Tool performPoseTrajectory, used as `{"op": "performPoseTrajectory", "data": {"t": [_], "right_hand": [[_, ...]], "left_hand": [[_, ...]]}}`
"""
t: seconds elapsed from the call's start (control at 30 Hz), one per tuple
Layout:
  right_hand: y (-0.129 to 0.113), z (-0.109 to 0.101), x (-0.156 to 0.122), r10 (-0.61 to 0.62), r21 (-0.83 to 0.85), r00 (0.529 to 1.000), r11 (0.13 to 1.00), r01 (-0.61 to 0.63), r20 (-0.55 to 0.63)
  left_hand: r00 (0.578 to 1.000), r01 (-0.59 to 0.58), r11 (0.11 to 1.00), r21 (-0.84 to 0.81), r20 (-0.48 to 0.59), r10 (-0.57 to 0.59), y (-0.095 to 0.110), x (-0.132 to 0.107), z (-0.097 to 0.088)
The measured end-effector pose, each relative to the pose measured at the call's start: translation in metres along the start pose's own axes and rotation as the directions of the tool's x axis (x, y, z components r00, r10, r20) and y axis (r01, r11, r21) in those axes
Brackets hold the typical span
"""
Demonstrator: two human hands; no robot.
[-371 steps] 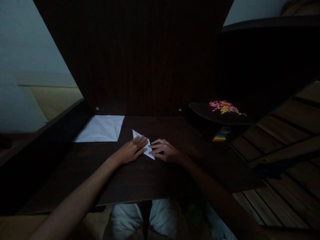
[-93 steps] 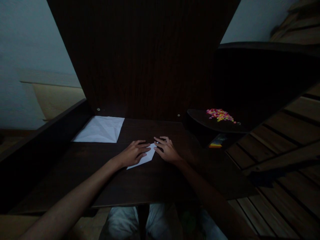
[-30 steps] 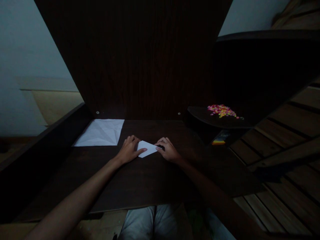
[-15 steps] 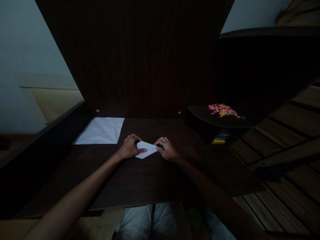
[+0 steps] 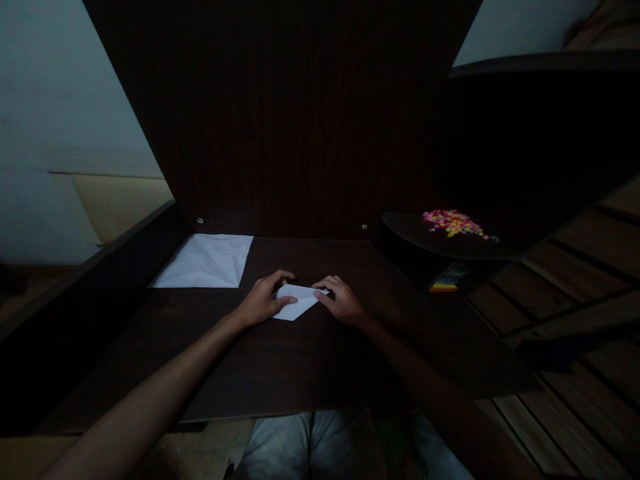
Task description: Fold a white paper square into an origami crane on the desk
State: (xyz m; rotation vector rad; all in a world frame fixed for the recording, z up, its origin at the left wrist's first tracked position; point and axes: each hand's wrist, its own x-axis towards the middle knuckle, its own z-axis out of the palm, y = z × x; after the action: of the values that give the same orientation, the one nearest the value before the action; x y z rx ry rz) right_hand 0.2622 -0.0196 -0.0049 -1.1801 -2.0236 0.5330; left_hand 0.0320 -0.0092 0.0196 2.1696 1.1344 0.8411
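A small folded piece of white paper (image 5: 300,298) with a pointed right end lies on the dark wooden desk (image 5: 280,373). My left hand (image 5: 263,299) grips its left side, thumb across the top face and fingers along the far edge. At the pointed end, my right hand (image 5: 341,301) pinches the paper between thumb and fingers. Part of each end is covered by the hands. A larger creased white sheet (image 5: 205,261) lies flat at the desk's back left, apart from both hands.
Colourful small pieces (image 5: 455,223) are heaped on a curved dark shelf (image 5: 400,230) at the right. Below it, a yellow and blue item (image 5: 445,283) sits in the shadowed compartment. A tall dark panel (image 5: 280,120) rises behind the desk, and a low side board (image 5: 90,280) borders the left.
The view has shifted slightly, so the scene sits a little further right. Both hands keep hold of the paper, whose near corner appears moved a little right.
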Motion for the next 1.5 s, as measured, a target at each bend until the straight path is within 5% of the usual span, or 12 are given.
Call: {"op": "performPoseTrajectory", "data": {"t": [0.2, 0.47, 0.63, 0.9, 1.3, 1.5], "right_hand": [[-0.004, -0.001, 0.0, 0.147, 0.276, 0.977, 0.956, -0.1, -0.155], [-0.009, -0.007, -0.002, 0.269, 0.403, 0.902, 0.907, -0.12, -0.337], [-0.008, -0.017, 0.001, 0.296, 0.473, 0.895, 0.874, -0.113, -0.334], [-0.003, -0.026, 0.004, 0.325, 0.624, 0.939, 0.758, -0.189, -0.111], [0.015, -0.031, 0.005, 0.431, 0.701, 0.899, 0.666, -0.257, -0.079], [0.008, -0.028, 0.004, 0.391, 0.702, 0.919, 0.642, -0.308, 0.046]], "left_hand": [[0.998, 0.051, 0.992, -0.117, -0.025, -0.054, 0.003, -0.002, -0.006], [0.916, 0.3, 0.888, -0.347, 0.364, -0.168, 0.01, -0.004, -0.02], [0.943, 0.309, 0.88, -0.361, 0.237, -0.234, 0.012, -0.003, -0.031], [0.969, 0.234, 0.858, -0.457, 0.038, -0.244, -0.003, 0.002, -0.04], [0.948, 0.207, 0.8, -0.564, -0.085, -0.306, -0.007, 0.002, -0.037], [0.943, 0.246, 0.789, -0.563, -0.051, -0.33, -0.004, 0.001, -0.031]]}}
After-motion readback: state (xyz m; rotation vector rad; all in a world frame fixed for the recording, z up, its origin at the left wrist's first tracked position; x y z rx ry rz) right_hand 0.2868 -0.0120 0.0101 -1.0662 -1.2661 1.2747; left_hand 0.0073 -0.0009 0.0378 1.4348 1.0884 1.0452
